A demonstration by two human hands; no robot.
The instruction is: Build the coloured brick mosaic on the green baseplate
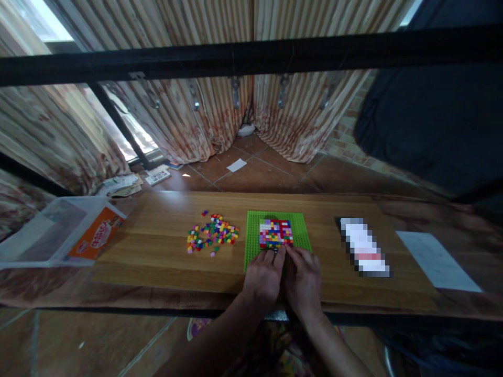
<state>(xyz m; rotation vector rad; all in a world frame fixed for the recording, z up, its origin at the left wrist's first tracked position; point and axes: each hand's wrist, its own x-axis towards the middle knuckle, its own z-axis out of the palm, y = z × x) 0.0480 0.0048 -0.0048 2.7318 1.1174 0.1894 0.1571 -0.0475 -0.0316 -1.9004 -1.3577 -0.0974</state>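
A green studded baseplate [301,226] lies on the wooden board, and a patch of small multicoloured toy bricks [276,232] covers its middle. My left hand [262,279] rests over the plate's near edge, fingers curled together at the patch's lower side. Beside it, my right hand [303,276] has its fingertips pinched at the patch's lower right corner. The two hands almost touch. Whatever sits between the fingertips is hidden or too small to tell. Left of the plate, loose small bricks [220,230] in many colours are scattered.
The wooden board [165,272] spans the low table. On its right lies a phone [365,247] with a blurred screen, then a white sheet of paper [438,261]. A clear plastic box [51,235] with an orange label stands at left. A dark metal bar [251,57] crosses beyond.
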